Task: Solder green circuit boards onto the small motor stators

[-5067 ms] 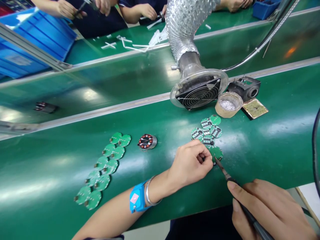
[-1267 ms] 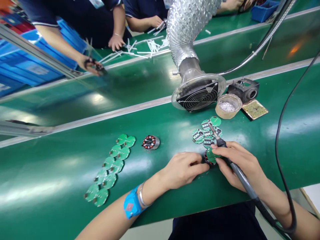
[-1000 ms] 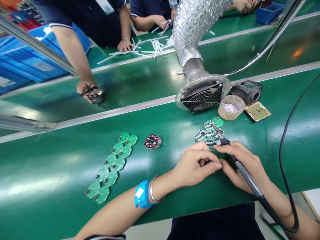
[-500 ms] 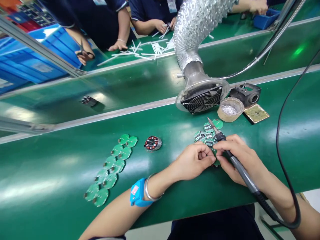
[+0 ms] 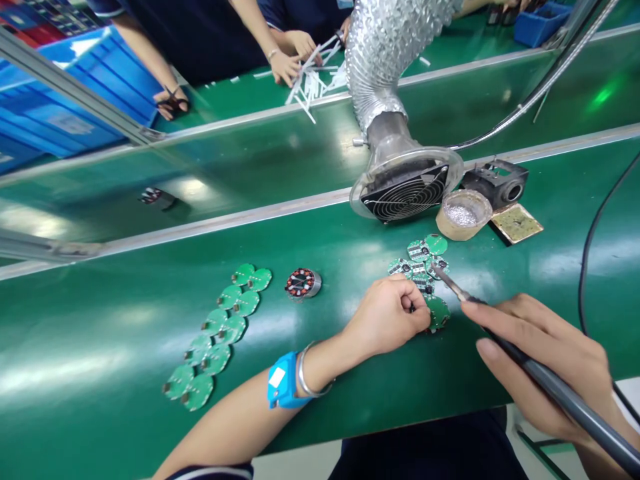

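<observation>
My left hand (image 5: 390,313) is closed, thumb and fingertips pinching the edge of a round green circuit board (image 5: 439,313). What sits beneath that board is mostly hidden by the fingers. A soldering iron (image 5: 540,373) rests in my right hand (image 5: 555,353), its tip pointing up and left over a small cluster of round boards (image 5: 417,268). I cannot tell if the tip touches one. Left of my left hand stands a motor stator (image 5: 303,284) with copper windings. Farther left, several round green boards (image 5: 232,328) lie in a slanting double row.
A fume extractor fan (image 5: 407,193) on a silver duct hangs over the bench. Behind the cluster are a solder cup (image 5: 463,213), a black iron stand (image 5: 495,183) and a sponge tray (image 5: 517,223). Across the divider, co-workers handle white strips (image 5: 313,83) and scissors (image 5: 173,101).
My right hand has drawn back to the right and down with the soldering iron, away from my left hand. More of the pinched board shows. A co-worker's hand has reached into the white strips.
</observation>
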### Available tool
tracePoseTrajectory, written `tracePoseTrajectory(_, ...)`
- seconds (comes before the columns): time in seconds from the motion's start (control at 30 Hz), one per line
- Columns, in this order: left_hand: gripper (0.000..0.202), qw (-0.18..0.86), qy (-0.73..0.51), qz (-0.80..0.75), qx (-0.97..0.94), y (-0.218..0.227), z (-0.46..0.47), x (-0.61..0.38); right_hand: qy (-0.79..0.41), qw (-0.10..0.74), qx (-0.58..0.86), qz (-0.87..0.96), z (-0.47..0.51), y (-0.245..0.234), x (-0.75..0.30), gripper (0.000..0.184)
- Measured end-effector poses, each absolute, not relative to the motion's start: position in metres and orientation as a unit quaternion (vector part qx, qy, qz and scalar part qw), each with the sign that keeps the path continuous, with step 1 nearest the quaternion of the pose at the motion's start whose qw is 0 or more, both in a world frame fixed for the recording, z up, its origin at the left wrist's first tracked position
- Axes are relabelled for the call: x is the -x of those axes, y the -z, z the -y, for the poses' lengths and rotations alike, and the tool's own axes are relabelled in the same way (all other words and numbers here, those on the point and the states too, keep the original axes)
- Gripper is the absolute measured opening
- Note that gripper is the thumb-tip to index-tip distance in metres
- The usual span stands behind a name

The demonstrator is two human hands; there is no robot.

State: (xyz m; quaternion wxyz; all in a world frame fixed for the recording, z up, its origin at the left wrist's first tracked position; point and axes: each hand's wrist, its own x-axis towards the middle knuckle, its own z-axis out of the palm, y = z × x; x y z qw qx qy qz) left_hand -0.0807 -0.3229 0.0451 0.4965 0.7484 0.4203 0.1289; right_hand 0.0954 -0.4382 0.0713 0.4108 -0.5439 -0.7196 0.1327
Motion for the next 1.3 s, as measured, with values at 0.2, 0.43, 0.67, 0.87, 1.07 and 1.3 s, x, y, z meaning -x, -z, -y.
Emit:
tracePoseTrajectory(0.2,0.011,0.482,-0.136,-0.424,-0.755,-0.045,0.325,0.080,-0.065,0.386,0.547,0.740,0.451,-0.083,-0.091,0.026)
tracePoseTrajectory(0.43,0.012,0.453,-0.138,-0.423,-0.772,-0.050,0.326,0.079,-0.038,0.378,0.536,0.754,0.449,-0.079,-0.083,0.023)
tracePoseTrajectory(0.67,0.011,0.401,-0.140,-0.411,-0.807,-0.054,0.332,0.079,-0.035,0.343,0.529,0.776,0.456,-0.079,-0.081,0.030)
tracePoseTrajectory(0.87,0.011,0.372,-0.139,-0.408,-0.822,-0.054,0.336,0.080,-0.030,0.344,0.517,0.784,0.455,-0.069,-0.080,0.035)
tracePoseTrajectory(1.07,0.012,0.369,-0.133,-0.409,-0.824,-0.055,0.335,0.079,-0.064,0.372,0.567,0.732,0.470,-0.074,-0.080,0.033)
tracePoseTrajectory(1.3,0.012,0.361,-0.120,-0.407,-0.830,-0.056,0.333,0.078,-0.006,0.383,0.576,0.722,0.443,-0.065,-0.126,0.043)
